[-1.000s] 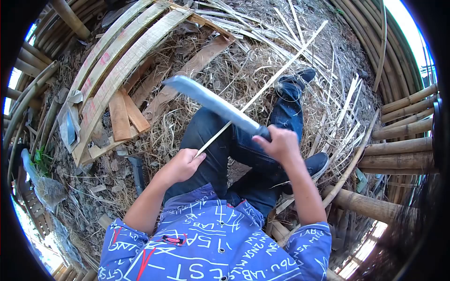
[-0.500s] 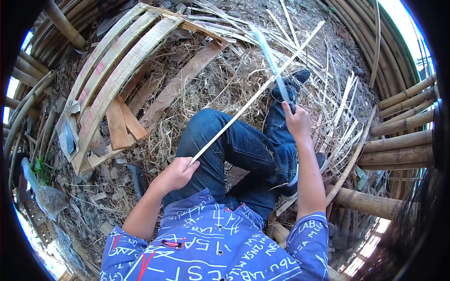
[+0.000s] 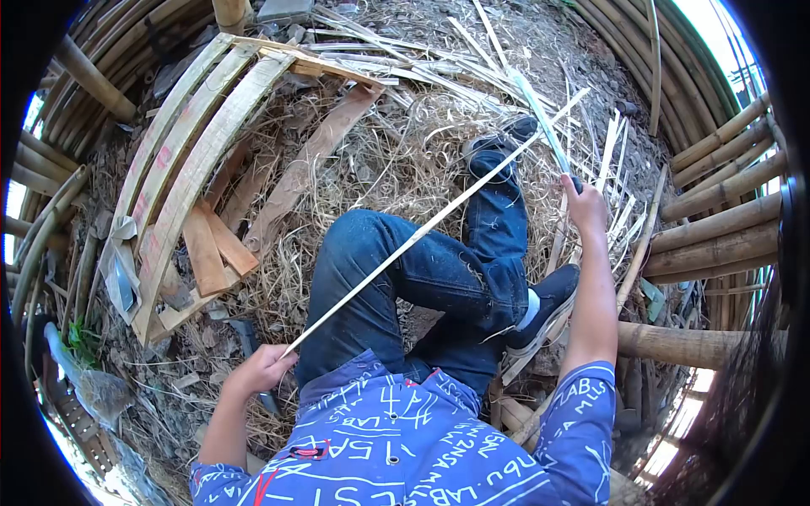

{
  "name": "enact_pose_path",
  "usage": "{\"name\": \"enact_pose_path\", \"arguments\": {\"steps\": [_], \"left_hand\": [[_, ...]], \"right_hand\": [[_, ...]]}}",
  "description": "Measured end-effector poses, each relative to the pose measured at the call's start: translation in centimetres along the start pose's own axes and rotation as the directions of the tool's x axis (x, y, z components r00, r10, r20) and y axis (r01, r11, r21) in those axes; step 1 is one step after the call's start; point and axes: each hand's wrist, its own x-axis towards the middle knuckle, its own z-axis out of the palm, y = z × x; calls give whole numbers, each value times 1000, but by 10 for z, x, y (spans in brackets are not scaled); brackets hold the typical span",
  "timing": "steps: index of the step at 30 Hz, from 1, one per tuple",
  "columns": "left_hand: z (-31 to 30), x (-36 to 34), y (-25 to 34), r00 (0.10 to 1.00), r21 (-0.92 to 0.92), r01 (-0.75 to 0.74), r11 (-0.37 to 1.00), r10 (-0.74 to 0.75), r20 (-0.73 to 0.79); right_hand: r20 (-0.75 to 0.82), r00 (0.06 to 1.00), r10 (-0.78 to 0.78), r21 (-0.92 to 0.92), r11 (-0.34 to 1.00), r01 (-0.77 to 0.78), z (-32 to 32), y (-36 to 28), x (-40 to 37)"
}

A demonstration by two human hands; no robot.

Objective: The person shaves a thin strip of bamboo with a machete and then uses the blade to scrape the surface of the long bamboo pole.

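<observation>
My left hand (image 3: 260, 369) is closed round the near end of a long, thin bamboo strip (image 3: 422, 229). The strip slants up and to the right across my bent knee, its far end beyond my shoe. In my right hand (image 3: 585, 205) is the dark handle of a long-bladed knife (image 3: 542, 120), its pale blade pointing up and slightly left. The blade crosses the strip near the strip's far end; they appear to touch there. Fingers of both hands are wrapped tight.
A slatted wooden pallet (image 3: 196, 169) leans at the left, with loose boards (image 3: 211, 244) beside it. Curly shavings (image 3: 405, 160) cover the ground round my legs. Split bamboo strips (image 3: 612, 152) lie ahead and right. Bamboo poles (image 3: 717, 240) wall the right side.
My left hand has drawn back down and left with the strip. My right hand and the knife have moved right and slightly down, so the hands are farther apart.
</observation>
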Motion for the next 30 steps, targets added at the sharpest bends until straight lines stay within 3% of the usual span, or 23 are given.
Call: {"name": "enact_pose_path", "arguments": {"steps": [1,3,5,9,10,12,15,20,21,23,25,27,29,30], "left_hand": [[0,-4,-3,998,-16,55,998,-54,35],[3,-4,-26,997,-66,21,998,-16,70],[4,-5,-36,986,-205,101,974,-71,149],[9,-15,-56,980,-168,123,978,-93,177],[7,-24,-47,993,-80,63,995,-54,106],[4,-37,-59,995,17,82,997,-83,63],[4,-43,-52,995,126,99,987,-98,-12],[16,-31,-51,993,194,37,980,-15,-114],[20,-29,-46,985,208,51,977,-16,-169],[25,-25,-37,979,241,32,970,19,-205],[32,-21,-33,969,277,14,961,56,-241],[43,-17,-33,931,271,1,962,99,-352],[48,-14,-25,921,313,0,950,122,-370],[49,-12,-24,916,317,-10,948,136,-378]], "right_hand": [[5,1000,15,-43,999,-15,-5,2,-2],[-3,1000,-7,-69,998,7,-7,6,-3],[-8,1000,-28,-100,995,27,-9,11,-4],[-23,998,-65,-173,983,60,-16,11,-1],[-18,1000,-9,-137,991,7,-16,15,3],[-46,995,91,-53,994,-94,-7,35,18],[-169,982,86,81,994,-73,14,72,22],[-51,995,90,170,982,-81,6,52,-38],[-116,991,65,178,983,-44,16,55,-45],[-146,986,83,336,941,-29,19,41,-69],[-202,977,63,573,817,65,52,58,-77],[-126,988,90,750,661,35,47,40,-104],[-93,995,17,793,606,64,35,28,-125],[-85,996,-12,747,660,72,37,31,-128]]}}
